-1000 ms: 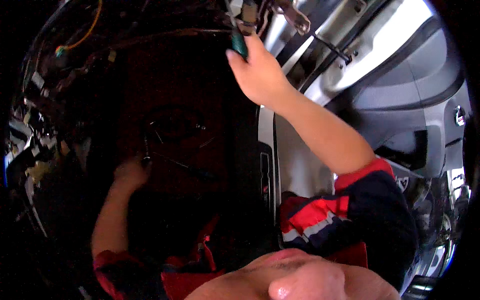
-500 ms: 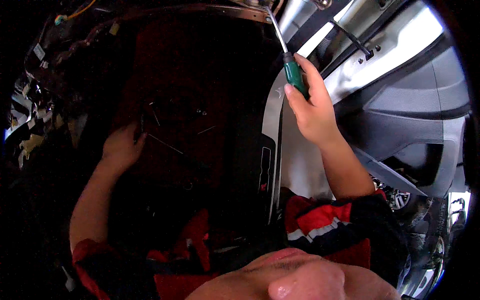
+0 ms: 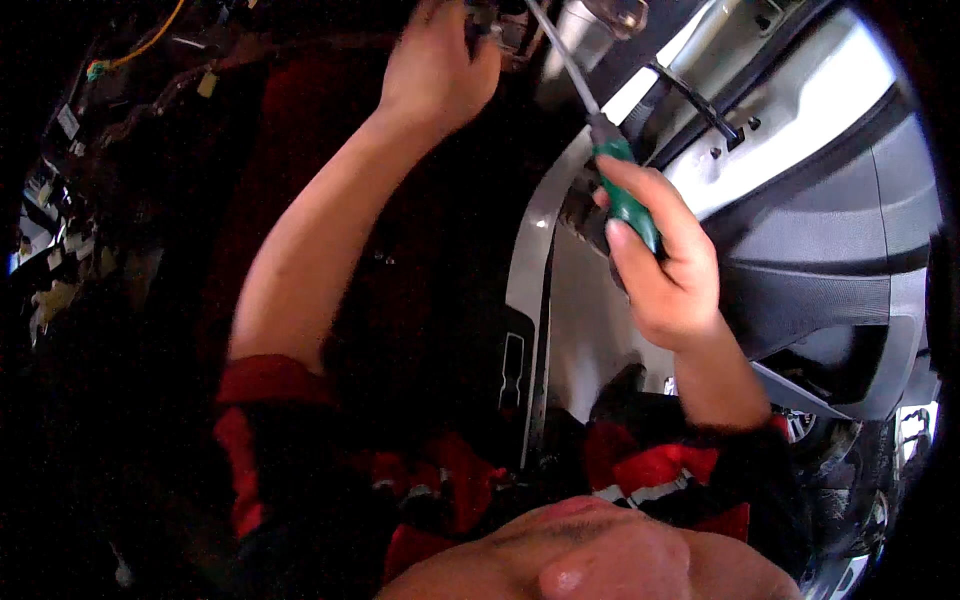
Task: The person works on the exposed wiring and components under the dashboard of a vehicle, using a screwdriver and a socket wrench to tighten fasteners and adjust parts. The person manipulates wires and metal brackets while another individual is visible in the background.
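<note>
My right hand [image 3: 670,265] is closed round the green handle of a screwdriver [image 3: 630,205]. Its metal shaft slants up and left, and the tip lies beyond the top edge of the view. At the top middle, my left hand [image 3: 435,80] reaches up beside a metal bracket [image 3: 515,35]. The thumb and forefinger curl about something small and dark, too unclear to name. The other left fingers are cut off by the edge.
An open car door [image 3: 820,230] with grey trim stands at the right. The door sill [image 3: 530,280] runs down the middle. Dark red flooring lies left of it. Loose wiring with a connector [image 3: 98,70] hangs at the far left. Metal framework fills the top right.
My left hand has moved up and right, from the dark floor to the bracket. My right hand has shifted down and slightly right with the screwdriver.
</note>
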`<state>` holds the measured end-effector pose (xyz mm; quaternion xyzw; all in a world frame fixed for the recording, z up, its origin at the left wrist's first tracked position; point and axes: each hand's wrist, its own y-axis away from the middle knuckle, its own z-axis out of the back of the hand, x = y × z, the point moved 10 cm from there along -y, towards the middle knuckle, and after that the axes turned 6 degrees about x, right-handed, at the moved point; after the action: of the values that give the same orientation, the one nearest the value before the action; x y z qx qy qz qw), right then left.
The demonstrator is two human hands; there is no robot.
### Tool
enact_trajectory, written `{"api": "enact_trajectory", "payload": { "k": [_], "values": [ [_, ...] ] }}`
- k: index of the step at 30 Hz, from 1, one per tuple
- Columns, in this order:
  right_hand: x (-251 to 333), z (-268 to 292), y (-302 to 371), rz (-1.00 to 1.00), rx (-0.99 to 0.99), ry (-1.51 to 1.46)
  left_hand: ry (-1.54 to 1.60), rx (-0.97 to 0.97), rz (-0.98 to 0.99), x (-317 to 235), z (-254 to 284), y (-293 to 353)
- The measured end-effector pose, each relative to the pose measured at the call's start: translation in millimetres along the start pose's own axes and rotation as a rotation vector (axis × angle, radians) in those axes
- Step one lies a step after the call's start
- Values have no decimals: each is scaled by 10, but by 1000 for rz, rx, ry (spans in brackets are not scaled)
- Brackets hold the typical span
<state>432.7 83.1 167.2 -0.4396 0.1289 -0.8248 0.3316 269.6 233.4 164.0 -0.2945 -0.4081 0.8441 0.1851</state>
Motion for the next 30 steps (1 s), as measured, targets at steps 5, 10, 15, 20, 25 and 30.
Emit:
{"api": "enact_trajectory", "payload": {
  "k": [5, 10, 15, 20, 25, 30],
  "values": [
    [146, 31, -50, 56, 53, 299, 288, 41, 397, 279, -80, -360],
    [30, 152, -198, -119, -6, 160, 224, 55, 362, 61, -114, -389],
    [-89, -114, -374, -66, -39, -173, 58, -32, 181, 119, -210, -369],
    [-82, -233, -481, -36, -109, -8, 36, -52, 150, 58, -236, -447],
    [-121, -432, -685, 74, -135, -10, -158, -252, 15, 121, -264, -467],
    [-194, -305, -837, 75, -199, -57, 56, 122, 131, -79, -256, -453]
  ]
}}
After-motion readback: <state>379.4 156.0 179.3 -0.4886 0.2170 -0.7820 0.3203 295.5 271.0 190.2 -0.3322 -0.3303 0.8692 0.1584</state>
